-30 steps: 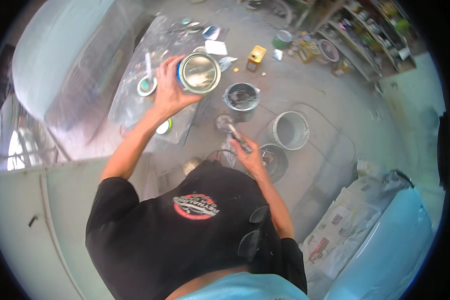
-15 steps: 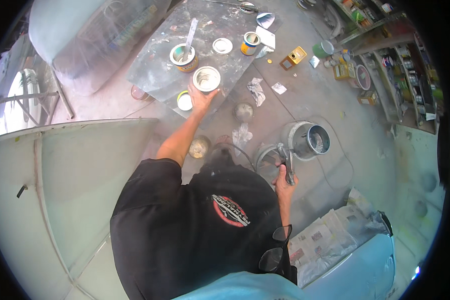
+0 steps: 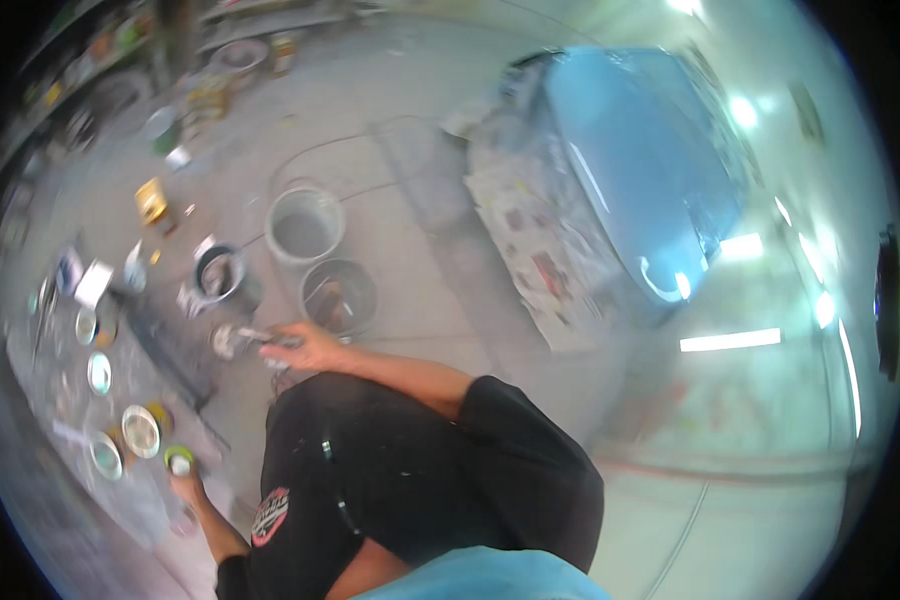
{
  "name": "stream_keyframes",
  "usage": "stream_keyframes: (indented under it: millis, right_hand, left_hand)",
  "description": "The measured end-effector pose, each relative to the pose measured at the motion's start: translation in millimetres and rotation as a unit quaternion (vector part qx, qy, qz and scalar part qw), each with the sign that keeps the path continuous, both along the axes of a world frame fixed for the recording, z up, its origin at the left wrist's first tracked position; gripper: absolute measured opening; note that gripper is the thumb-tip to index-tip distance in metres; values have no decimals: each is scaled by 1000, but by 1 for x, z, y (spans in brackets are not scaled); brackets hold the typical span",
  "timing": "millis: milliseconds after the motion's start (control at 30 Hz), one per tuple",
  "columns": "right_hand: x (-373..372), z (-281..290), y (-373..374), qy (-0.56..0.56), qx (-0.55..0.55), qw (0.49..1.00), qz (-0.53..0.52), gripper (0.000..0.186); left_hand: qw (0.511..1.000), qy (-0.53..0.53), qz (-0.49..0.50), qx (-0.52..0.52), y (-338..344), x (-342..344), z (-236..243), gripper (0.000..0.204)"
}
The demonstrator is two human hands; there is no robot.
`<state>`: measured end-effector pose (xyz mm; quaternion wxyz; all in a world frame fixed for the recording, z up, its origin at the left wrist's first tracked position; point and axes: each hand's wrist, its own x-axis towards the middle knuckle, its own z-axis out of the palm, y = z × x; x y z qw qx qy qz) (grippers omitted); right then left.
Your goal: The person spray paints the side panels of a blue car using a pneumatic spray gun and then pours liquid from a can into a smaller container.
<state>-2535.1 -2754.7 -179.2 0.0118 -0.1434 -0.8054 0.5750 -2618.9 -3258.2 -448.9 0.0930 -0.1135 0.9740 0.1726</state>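
Observation:
My right hand [image 3: 308,347] is closed around the grip of a metal spray gun [image 3: 270,340], held out in front of me over the floor. My left hand [image 3: 184,486] reaches down to the near edge of the grey worktable [image 3: 150,345], with its fingers at a round green-rimmed lid [image 3: 178,461]; they look closed on its edge, though blur hides the detail. Just beyond that lid stands an open can with pale contents [image 3: 141,430]. Beside it is another open can [image 3: 106,455] with a stirring stick [image 3: 70,433] in it.
A pale bucket [image 3: 305,226], a dark-bottomed bucket [image 3: 338,297] and a dark pot [image 3: 219,272] stand on the floor. A yellow tin [image 3: 152,203] is farther left. A glossy blue panel [image 3: 640,150] rests over paper-covered material [image 3: 525,240]. Shelves [image 3: 80,70] line the far left.
My view has swung right, so the table now lies at the left. My left hand has let go of the pale can and moved to the green-rimmed lid. The spray gun stays in my right hand.

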Motion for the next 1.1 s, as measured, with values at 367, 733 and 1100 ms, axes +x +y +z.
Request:
stream_keyframes:
  millis: [367, 733, 1100]
  right_hand:
    - [19, 13, 1, 67, -49, 997, -4, 44]
    - [34, -3, 29, 99, -35, 994, -19, 40]
    - [84, 9, 75, 164, -9, 984, -71, 37]
  left_hand:
    - [998, 58, 7, -37, 17, 16, 88, 84]
    - [776, -38, 215, 592, 151, -40, 180, 82]
    - [724, 174, -407, 530, 458, -22, 366, 34]
